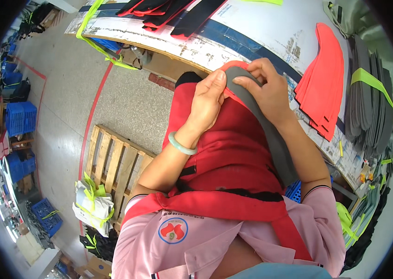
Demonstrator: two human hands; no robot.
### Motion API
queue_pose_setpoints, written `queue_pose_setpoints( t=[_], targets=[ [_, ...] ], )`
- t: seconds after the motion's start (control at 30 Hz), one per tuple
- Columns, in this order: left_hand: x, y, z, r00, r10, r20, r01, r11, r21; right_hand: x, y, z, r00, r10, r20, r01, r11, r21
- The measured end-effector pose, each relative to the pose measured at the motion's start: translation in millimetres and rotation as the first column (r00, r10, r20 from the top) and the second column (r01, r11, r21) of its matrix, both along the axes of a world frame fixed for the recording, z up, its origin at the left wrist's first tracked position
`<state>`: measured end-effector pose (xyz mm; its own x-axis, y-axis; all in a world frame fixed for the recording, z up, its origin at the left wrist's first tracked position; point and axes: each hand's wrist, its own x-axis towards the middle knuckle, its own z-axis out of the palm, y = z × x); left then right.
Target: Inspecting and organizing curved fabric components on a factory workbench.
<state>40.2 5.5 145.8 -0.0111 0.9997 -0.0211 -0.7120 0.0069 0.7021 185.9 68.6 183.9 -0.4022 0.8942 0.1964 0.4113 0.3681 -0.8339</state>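
Over my lap, at the table's near edge, a long grey curved strip [278, 149] lies against a coral-red fabric piece [236, 64], whose rim shows around the strip's rounded end. My left hand [207, 98] is closed, thumb and fingers pinching the red piece at the left of that end. On the other side, my right hand [271, 88] pinches the grey strip's rounded end together with the red edge, thumb on the grey face. The strip's tail hangs down beside my right forearm. Part of the red piece is hidden beneath the grey one.
On the worktable [252, 37], fanned coral-red pieces [324, 83] lie right, beside a stack of grey strips [368, 102] tied with a lime band. Black-and-red pieces [164, 14] lie at the far left. A wooden pallet [115, 158] and a tied white bundle [93, 204] are left.
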Motion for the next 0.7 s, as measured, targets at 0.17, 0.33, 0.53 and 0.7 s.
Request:
queue_pose_setpoints(
  t=[0.17,0.33,0.53,0.7],
  targets=[
    [5.0,-5.7,-9.8,0.997,0.015,-0.072,-0.018,0.999,-0.045,5.0,-14.3,-11.2,0.997,0.001,-0.075,-0.026,0.943,-0.331],
    [0.0,-9.8,-11.5,0.996,-0.011,-0.091,0.008,0.999,-0.036,0.3,-31.3,-23.6,0.969,-0.067,-0.236,-0.047,0.892,-0.449],
    [-49.9,-0.3,-21.3,0.885,-0.444,-0.138,0.410,0.886,-0.217,9.7,-27.5,-0.2,0.975,0.212,0.066,-0.186,0.942,-0.280],
    [-44.0,-6.0,-18.1,0.855,-0.516,0.053,0.510,0.818,-0.266,13.8,-32.6,0.8,0.962,0.256,0.095,-0.217,0.928,-0.304]
  ],
)
